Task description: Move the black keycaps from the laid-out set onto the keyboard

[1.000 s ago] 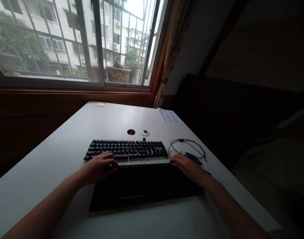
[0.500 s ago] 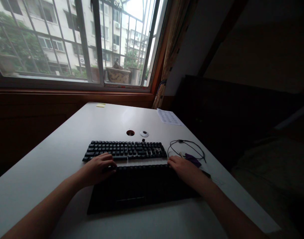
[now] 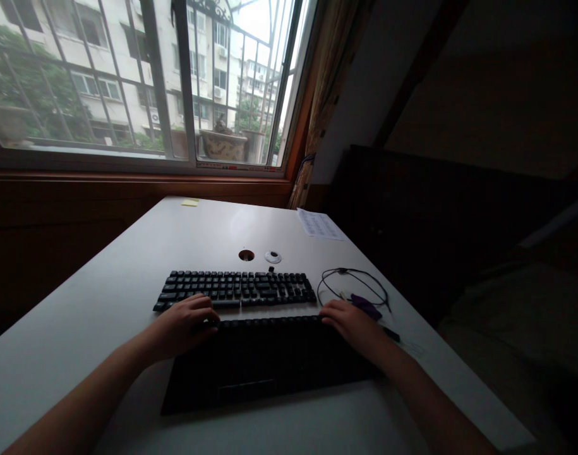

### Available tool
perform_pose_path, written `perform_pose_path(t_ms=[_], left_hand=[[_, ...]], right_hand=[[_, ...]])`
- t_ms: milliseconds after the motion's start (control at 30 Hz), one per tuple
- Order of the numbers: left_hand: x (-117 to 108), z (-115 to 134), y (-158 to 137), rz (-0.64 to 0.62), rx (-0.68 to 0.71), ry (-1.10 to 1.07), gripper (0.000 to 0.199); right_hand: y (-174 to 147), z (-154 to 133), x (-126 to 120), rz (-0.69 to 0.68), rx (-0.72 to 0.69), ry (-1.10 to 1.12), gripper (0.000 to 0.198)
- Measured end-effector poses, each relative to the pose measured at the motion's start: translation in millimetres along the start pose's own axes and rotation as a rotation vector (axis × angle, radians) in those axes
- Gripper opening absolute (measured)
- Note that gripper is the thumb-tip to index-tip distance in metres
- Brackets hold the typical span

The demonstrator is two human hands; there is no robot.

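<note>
Close in front of me lies a wide black keyboard (image 3: 251, 360), its surface mostly lost in shadow. A row of keys shows along its far edge. My left hand (image 3: 191, 322) has curled fingers at its far left corner, thumb and fingertips nearly meeting. On the far right corner, my right hand (image 3: 348, 321) rests with bent fingers over the edge. Just beyond are rows of black keycaps (image 3: 217, 287) in a keyboard layout, with pale gaps between some of them. One small black keycap (image 3: 271, 269) sits apart above the rows.
A coiled black cable (image 3: 355, 272) and a purple cloth-like piece (image 3: 366, 306) lie right of the keycaps. Farther back are a cable hole (image 3: 246, 255), its round white cover (image 3: 273, 256), a printed sheet (image 3: 319, 224) and yellow sticky notes (image 3: 190, 202) on the white table (image 3: 127, 259).
Both hands stay at the keyboard's far corners, with barely any shift of the fingers. The whole view has moved slightly, so things on the table appear a little lower and farther left.
</note>
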State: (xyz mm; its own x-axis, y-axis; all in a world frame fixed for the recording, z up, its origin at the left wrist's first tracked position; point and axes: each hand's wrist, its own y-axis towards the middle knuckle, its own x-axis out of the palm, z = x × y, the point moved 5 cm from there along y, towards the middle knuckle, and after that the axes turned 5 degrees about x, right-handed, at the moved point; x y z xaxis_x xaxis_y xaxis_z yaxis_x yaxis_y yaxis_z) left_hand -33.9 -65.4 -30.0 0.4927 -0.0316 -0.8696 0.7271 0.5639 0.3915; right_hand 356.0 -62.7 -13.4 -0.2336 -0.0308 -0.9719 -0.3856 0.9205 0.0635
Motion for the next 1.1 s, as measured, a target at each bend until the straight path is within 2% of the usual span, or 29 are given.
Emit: perform_pose_path(t_ms=[233,333,600,800,933,1100], left_hand=[[1,-1,0,0.012,0.002,-0.006,0.010],[1,-1,0,0.004,0.002,-0.008,0.010],[2,-1,0,-0.018,-0.007,-0.002,0.011],[4,-3,-1,-0.017,-0.009,-0.011,0.011],[5,-5,-2,-0.016,-0.016,-0.015,0.011],[4,-4,-2,-0.009,-0.007,-0.017,0.011]], right_hand=[[3,-24,-3,-0.027,-0.008,-0.288,0.018],[3,-31,-4,-0.023,-0.028,-0.324,0.018],[1,-20,0,0.013,0.007,-0.220,0.021],[-5,-13,10,0.140,-0.011,-0.194,0.024],[-7,-5,13,0.193,-0.024,-0.082,0.022],[-5,4,15,0.188,-0.012,0.039,0.019]])
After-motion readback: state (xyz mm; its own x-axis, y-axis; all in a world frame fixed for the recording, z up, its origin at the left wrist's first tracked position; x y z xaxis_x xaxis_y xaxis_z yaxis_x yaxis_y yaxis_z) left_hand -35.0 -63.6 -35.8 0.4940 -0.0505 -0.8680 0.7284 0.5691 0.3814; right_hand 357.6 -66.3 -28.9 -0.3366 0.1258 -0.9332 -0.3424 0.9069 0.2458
